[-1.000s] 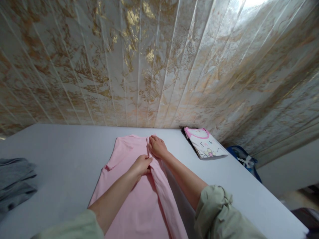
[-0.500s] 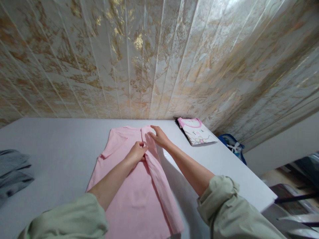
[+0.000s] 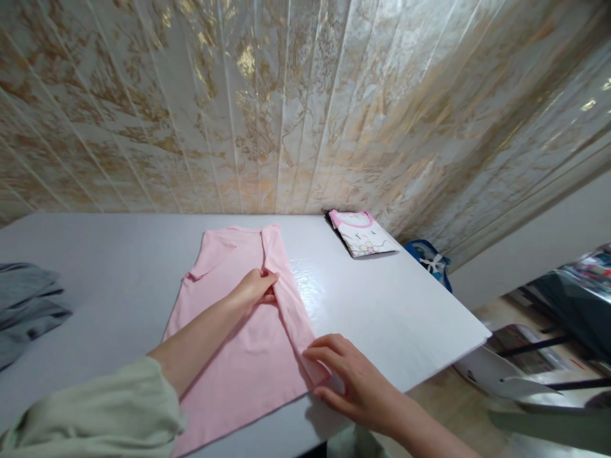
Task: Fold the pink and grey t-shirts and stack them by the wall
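Observation:
A pink shirt lies flat on the white table, its right side folded inward as a long strip. My left hand pinches the inner edge of that strip about midway along it. Down at the hem corner, my right hand has its fingers apart, the fingertips at the lower end of the strip and the thumb below it. On the left, the shirt's sleeve is turned in over the body near the shoulder.
A folded white shirt with pink collar and flower print lies at the back right, over something black. Grey clothing is bunched at the left. A blue bag sits past the table's right edge. A patterned curtain hangs behind.
My right hand has moved from the top of the folded strip down to its hem end. My left hand stays at the strip's inner edge. The view has shifted slightly.

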The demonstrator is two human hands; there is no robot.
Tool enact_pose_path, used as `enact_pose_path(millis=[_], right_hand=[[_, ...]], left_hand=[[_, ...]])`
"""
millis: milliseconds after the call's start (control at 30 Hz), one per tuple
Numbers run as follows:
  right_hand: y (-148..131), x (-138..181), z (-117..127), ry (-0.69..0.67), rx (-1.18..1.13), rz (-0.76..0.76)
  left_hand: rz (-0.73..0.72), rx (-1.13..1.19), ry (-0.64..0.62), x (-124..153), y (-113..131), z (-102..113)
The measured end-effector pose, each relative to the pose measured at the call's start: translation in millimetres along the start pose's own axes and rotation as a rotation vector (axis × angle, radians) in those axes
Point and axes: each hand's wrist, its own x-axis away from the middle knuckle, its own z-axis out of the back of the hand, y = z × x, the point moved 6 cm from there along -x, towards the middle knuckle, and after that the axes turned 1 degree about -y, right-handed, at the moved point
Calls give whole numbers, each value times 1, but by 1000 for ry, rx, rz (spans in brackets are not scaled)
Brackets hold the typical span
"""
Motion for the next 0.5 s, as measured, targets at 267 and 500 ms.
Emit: enact_pose_path(millis=[267, 500], right_hand=[[16, 5, -21, 125, 103, 11], [9, 2, -8, 320, -46, 15]], left_hand=[[127, -58, -172, 48, -24, -26], [-11, -53, -196, 69, -20, -29]])
